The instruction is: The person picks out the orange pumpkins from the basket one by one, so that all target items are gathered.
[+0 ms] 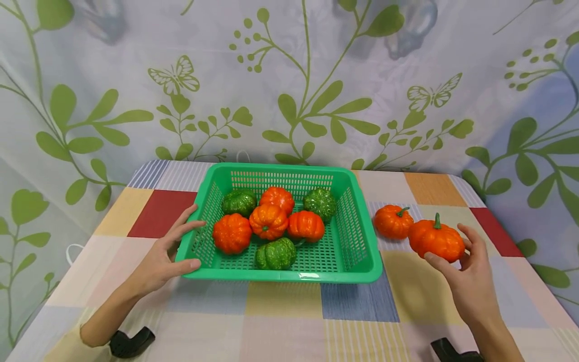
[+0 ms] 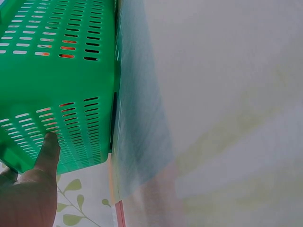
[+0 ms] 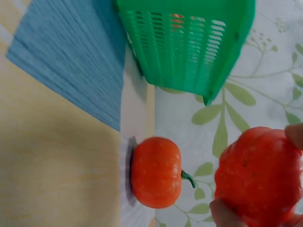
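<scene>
A green plastic basket (image 1: pixel 289 275) sits on the table, with orange pumpkins (image 1: pixel 269 221) and green pumpkins (image 1: pixel 276 254) inside. My left hand (image 1: pixel 156 264) rests against the basket's left end, its thumb and fingers spread at the front-left corner. In the left wrist view, one finger (image 2: pixel 47 153) touches the slotted wall. My right hand (image 1: pixel 472 279) holds an orange pumpkin (image 1: pixel 436 240) by its side, stem up, above the tabletop right of the basket. Another orange pumpkin (image 1: pixel 392 221) stands on the cloth between the basket and the held one.
A patchwork-patterned cloth (image 1: pixel 289 322) covers the table. Behind it hangs a pale curtain (image 1: pixel 289 75) with green leaves and butterflies. Black wrist-worn pieces show at the left wrist (image 1: pixel 131 343) and the right wrist (image 1: pixel 454 350).
</scene>
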A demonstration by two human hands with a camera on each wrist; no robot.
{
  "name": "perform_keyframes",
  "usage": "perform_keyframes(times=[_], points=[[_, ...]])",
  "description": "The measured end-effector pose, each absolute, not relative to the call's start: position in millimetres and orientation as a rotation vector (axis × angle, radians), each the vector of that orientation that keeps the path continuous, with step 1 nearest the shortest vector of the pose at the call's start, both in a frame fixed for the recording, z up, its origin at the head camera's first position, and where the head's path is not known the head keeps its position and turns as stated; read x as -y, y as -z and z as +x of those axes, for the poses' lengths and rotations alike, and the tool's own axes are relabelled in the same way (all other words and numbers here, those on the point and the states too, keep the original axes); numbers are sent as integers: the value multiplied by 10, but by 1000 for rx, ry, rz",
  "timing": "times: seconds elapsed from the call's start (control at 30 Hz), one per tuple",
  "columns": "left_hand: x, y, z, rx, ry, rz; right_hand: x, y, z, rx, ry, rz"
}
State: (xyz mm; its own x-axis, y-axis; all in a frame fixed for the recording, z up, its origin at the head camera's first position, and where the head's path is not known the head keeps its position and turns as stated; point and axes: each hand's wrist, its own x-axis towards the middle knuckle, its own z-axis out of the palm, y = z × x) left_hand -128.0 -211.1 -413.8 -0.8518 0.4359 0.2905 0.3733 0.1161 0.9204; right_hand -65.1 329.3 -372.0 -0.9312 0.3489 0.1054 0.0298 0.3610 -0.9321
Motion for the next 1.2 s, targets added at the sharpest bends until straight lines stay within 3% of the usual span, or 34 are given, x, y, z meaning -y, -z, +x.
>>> perform_keyframes(times=[1.2], points=[[2128, 4177, -1324, -2291, -1870, 839, -3860, 4023, -1248, 2625, -1322, -567]])
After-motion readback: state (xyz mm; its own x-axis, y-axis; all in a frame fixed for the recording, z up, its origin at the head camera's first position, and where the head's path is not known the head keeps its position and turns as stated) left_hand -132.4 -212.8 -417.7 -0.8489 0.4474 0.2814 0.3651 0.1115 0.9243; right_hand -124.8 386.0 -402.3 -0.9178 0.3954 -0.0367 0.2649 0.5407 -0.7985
